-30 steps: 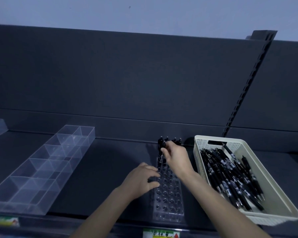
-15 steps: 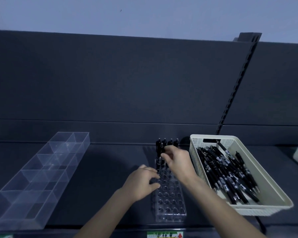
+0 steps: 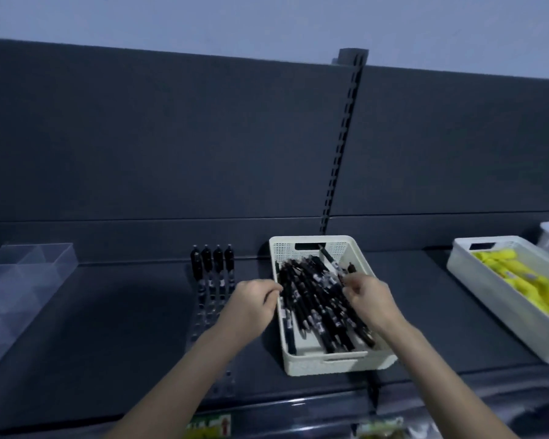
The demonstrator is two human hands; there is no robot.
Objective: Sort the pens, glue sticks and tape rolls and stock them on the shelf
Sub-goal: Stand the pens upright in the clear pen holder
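A heap of black click pens with white printed bands (image 3: 317, 299) lies lengthwise in a cream perforated plastic basket (image 3: 330, 364) on the dark grey shelf board (image 3: 124, 327). Both bare forearms reach up to it from below. The right hand (image 3: 370, 299) is over the heap, fingers curled down among the pens. The left hand (image 3: 251, 302) is at the basket's left rim, fingers bent inward towards the nearest pens. Motion blur hides whether either hand actually grips a pen.

Just left of the basket, four more black pens (image 3: 212, 264) stand upright in the back row of a clear plastic holder with round holes (image 3: 200, 321). Farther left lies a clear compartment tray (image 3: 23, 274). To the right, well apart, a white basket (image 3: 501, 308) holds yellow items (image 3: 526, 280). Behind rise a dark back panel (image 3: 171, 137), a slotted upright (image 3: 343, 137) and a pale wall (image 3: 267, 20).
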